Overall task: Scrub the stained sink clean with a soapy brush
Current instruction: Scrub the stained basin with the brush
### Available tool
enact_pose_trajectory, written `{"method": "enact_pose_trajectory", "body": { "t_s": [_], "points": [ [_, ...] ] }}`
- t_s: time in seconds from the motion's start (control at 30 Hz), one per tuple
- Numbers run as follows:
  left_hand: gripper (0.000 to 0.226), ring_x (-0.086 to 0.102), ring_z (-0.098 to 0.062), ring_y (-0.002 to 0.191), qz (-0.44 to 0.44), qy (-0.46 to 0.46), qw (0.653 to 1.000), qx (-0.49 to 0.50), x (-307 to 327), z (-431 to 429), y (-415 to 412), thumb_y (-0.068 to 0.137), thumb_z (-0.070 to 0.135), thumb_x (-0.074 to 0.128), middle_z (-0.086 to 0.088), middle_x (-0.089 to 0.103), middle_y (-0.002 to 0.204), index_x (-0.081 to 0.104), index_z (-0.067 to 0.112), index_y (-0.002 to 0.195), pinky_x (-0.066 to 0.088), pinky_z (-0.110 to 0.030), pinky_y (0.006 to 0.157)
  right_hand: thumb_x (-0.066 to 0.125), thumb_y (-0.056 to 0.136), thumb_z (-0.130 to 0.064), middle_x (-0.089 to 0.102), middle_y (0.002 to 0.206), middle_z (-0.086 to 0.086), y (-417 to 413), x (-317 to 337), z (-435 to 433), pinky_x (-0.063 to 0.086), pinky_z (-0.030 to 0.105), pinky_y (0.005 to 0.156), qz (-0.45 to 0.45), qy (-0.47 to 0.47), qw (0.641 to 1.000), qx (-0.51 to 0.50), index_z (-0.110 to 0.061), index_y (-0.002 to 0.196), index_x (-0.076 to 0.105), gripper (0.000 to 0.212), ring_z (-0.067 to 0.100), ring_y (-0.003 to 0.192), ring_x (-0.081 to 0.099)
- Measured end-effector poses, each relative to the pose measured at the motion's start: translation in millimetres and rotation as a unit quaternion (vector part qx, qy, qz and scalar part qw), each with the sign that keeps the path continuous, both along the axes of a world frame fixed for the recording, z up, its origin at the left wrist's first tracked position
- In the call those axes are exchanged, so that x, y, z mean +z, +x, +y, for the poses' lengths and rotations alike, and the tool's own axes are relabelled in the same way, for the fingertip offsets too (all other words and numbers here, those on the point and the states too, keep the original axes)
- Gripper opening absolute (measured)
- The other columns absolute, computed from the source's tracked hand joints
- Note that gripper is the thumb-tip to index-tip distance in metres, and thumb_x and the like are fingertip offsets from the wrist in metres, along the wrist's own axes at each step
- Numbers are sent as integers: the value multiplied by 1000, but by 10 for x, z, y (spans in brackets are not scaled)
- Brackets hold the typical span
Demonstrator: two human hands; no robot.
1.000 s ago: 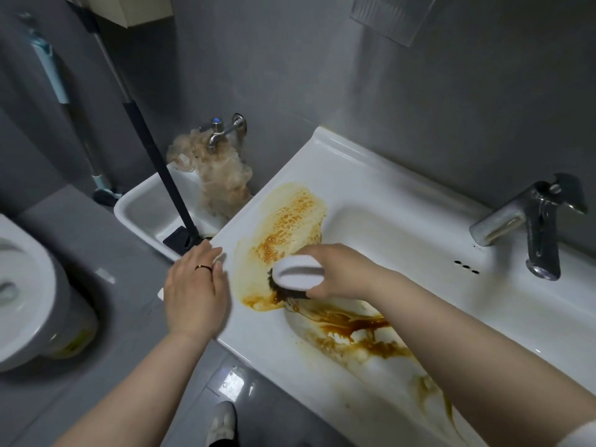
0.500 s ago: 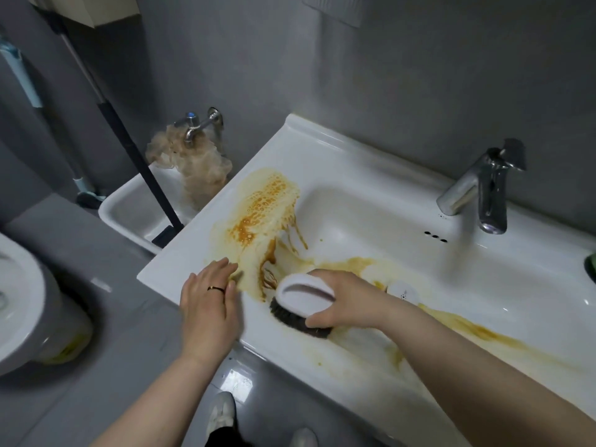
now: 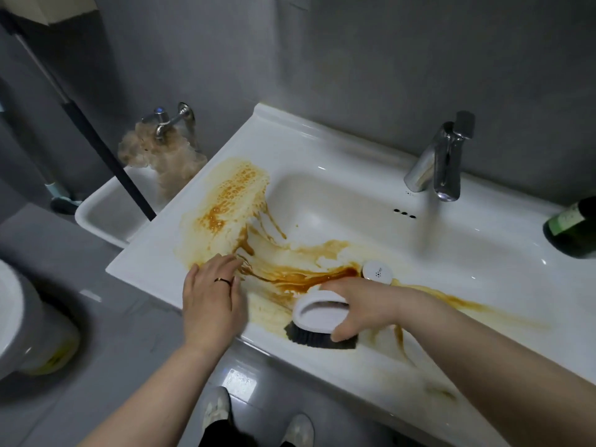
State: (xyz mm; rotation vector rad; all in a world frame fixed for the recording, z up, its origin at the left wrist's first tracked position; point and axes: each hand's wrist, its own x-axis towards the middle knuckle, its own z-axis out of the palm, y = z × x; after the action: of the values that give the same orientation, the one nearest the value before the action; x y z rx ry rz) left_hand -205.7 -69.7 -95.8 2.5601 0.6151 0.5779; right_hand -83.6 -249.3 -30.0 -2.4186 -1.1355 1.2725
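Observation:
The white sink (image 3: 322, 146) carries a foamy brown stain (image 3: 235, 195) on its left ledge, with streaks running down into the basin toward the round drain cap (image 3: 377, 270). My right hand (image 3: 361, 306) grips the white-handled scrub brush (image 3: 317, 321), whose dark bristles press on the sink's front rim. My left hand (image 3: 211, 293), wearing a ring, rests flat with straight fingers on the front-left rim beside the stain. More yellow smears trail along the front rim to the right.
A chrome tap (image 3: 442, 159) stands at the back of the sink. A dark green bottle (image 3: 571, 230) lies at the right edge. To the left are a small low basin (image 3: 103, 211) with a wall tap, a mop handle (image 3: 93, 137) and a toilet (image 3: 19, 317). Grey floor lies below.
My right hand has pulled the brush from the left ledge down over the basin's front wall to the front rim, smearing the brown liquid. The view has shifted right; my left hand stays on the rim.

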Motion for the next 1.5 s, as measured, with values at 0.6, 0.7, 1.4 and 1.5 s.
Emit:
{"method": "enact_pose_trajectory", "body": {
  "t_s": [0.6,0.7,1.4,1.5],
  "points": [
    [37,59,-22,88,-18,84,980,-177,9,-788,246,84,25,35,0,69,80,70,14,83,27,-34,89,72,77,-24,49,100,-10,-114,-104,-871,41,23,73,20,13,992,-125,-24,108,49,39,14,96,49],
    [34,47,-13,90,-48,81,966,-242,-50,-1099,263,83,24,38,3,69,79,70,15,81,27,-34,93,71,78,-23,49,98,-11,-96,14,-1373,38,18,69,18,-47,988,-144,-27,105,47,36,12,93,47],
    [33,46,-13,84,-91,61,961,-254,-27,-1063,238,83,22,40,-2,67,76,70,9,79,32,-29,81,72,77,-27,52,104,-4,-17,-124,-1310,41,24,71,25,-22,982,-188,-25,106,49,37,16,93,50],
    [33,46,-13,84,-81,60,972,-214,8,-816,193,83,22,40,-2,68,76,70,9,80,31,-29,78,74,75,-27,54,99,-6,-17,-143,-1175,41,23,71,47,-6,977,-210,-25,107,51,40,15,90,53]
  ]
}}
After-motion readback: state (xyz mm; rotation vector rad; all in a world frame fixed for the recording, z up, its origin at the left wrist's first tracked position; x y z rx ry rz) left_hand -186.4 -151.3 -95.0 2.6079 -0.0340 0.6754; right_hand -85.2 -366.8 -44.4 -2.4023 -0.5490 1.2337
